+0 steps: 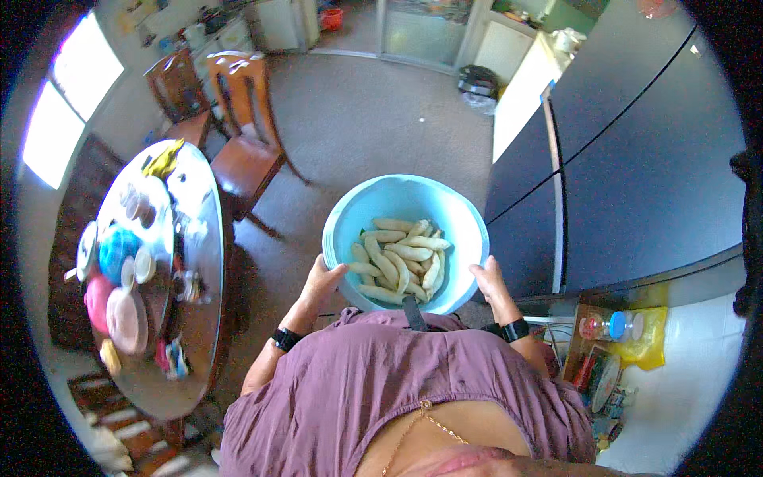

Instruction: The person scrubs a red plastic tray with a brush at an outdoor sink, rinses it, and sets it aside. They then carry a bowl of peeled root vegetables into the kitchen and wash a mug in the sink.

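A round light-blue plastic basin (411,191) is held in front of my body at waist height. My left hand (329,274) grips its left rim, the thumb over the edge. On the right rim lies the thumb of my right hand (489,279), with the other fingers hidden under or behind the wall. Several pale, elongated root vegetables or pods (410,252) lie heaped inside the basin; their exact kind is not clear. A small green bit shows at the left of the heap. Both wrists wear black bands.
At left stands an oval table (199,334) with bowls and other items, beside wooden chairs (247,161). A large dark refrigerator or cabinet (644,167) rises at right. Farther off are a black bin (478,80) and a sliding glass door (426,33). Jars (617,326) sit on a shelf lower right.
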`<state>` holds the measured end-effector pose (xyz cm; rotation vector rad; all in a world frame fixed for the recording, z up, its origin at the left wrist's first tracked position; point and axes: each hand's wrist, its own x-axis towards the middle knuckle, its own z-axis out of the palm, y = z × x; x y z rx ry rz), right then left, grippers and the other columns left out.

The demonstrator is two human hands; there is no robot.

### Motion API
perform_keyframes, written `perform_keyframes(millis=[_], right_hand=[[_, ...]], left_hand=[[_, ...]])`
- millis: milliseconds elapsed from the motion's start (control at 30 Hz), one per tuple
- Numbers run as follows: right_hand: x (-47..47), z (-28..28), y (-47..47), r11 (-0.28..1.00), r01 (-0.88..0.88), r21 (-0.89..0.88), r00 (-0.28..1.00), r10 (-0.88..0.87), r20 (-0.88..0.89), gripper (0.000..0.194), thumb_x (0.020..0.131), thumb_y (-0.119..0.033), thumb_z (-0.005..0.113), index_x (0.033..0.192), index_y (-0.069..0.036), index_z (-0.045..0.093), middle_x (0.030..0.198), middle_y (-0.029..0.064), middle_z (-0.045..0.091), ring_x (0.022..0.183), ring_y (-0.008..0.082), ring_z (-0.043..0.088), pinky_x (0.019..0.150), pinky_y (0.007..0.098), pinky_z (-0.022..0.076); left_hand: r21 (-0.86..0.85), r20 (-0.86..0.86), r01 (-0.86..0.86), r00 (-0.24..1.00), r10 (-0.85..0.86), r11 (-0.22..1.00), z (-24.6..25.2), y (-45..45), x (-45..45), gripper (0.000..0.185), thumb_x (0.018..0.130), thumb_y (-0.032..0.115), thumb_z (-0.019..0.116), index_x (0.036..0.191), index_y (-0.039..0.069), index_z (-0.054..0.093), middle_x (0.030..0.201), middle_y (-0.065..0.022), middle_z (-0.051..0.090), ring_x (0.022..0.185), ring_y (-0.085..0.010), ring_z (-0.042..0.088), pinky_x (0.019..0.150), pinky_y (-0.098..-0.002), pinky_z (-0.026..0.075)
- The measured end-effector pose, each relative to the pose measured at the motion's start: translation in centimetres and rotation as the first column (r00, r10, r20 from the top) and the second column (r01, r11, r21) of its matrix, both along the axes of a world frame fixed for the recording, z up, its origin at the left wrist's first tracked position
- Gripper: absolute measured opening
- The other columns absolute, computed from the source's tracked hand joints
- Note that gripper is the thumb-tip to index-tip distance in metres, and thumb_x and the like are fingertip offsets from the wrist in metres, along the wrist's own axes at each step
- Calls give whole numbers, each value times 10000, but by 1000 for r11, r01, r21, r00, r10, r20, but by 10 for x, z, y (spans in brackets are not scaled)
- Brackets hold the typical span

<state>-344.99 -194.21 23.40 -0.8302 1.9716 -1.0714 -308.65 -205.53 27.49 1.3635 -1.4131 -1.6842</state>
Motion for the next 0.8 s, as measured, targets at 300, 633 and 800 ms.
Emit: perform_keyframes(millis=[300,633,800], right_hand=[[-81,-22,-118,989,148,21,986,-146,-77,513,750,-213,664,1093,121,480,933,216,636,838,317,628,738,391,506],[-164,32,-416,956,-283,77,938,292,-188,519,788,-272,650,1091,105,460,1037,269,599,943,339,619,791,408,493],[-170,12,-542,916,-385,109,913,396,-104,485,768,-215,635,1084,114,470,985,219,609,865,287,624,717,384,507]], left_hand=[[-185,340,115,939,-46,976,-11,-192,-113,346,812,198,636,1040,-52,566,864,-87,648,754,-165,602,708,-328,497],[-144,255,-263,922,292,954,18,-340,-145,389,827,163,629,1116,-53,482,948,-122,612,806,-185,583,700,-319,482],[-46,164,-272,947,276,961,7,-418,-144,439,817,177,614,1143,-80,470,983,-148,618,874,-185,595,752,-323,484]])
